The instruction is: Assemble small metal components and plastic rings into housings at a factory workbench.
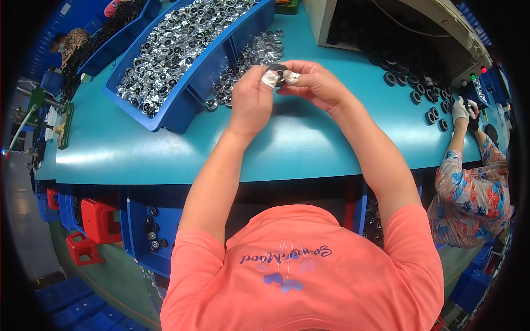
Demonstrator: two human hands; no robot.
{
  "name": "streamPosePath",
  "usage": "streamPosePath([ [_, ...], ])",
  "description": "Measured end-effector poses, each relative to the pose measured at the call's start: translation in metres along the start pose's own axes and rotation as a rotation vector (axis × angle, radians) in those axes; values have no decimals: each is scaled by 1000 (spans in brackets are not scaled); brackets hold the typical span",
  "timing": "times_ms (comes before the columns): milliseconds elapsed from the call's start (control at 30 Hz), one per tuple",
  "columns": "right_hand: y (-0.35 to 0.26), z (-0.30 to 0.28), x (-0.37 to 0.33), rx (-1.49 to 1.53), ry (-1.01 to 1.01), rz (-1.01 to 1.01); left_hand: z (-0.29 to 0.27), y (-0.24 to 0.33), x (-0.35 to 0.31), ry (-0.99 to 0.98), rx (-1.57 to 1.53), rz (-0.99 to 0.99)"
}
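Observation:
Above the turquoise table, both my hands are closed around a small black ring-shaped part. My left hand grips it from the left and my right hand from the right. White covers wrap both thumb tips, which meet at the ring. My fingers hide much of the part, so whether something sits inside it cannot be made out. Just behind and left of my hands lies a heap of loose shiny clear-and-black round pieces.
A long blue bin full of similar pieces stands at the left. Black rings lie at the right, before a beige machine housing. Beside them a co-worker's gloved hands work. Under the table edge is another blue bin; red stools stand left.

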State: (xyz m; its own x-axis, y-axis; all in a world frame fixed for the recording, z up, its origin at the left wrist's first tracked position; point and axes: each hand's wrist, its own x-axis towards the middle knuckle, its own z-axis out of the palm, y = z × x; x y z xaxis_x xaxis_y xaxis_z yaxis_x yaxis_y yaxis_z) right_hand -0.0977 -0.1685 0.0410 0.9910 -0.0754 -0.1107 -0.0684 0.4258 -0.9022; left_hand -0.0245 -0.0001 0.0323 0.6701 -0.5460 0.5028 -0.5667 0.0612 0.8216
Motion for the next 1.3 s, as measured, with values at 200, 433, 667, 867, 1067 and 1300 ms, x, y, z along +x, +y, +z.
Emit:
streamPosePath([
  [200,-1,11,-3,-97,68,-41,-8,3,4,-84,-343,-414],
  [433,-3,17,-3,-453,62,-31,-3,-12,1,44,37,-39],
  [667,4,6,-1,-35,-68,47,-5,-12,3,-22,-43,-14],
  [867,1,6,0,-240,-54,-56,-11,6,4,-200,-319,-238],
  [1067,-2,9,-3,-250,15,-110,-8,0,6,-140,-266,-120],
  [1300,5,10,-2,-205,67,-56,-6,-6,8,-117,-67,50],
])
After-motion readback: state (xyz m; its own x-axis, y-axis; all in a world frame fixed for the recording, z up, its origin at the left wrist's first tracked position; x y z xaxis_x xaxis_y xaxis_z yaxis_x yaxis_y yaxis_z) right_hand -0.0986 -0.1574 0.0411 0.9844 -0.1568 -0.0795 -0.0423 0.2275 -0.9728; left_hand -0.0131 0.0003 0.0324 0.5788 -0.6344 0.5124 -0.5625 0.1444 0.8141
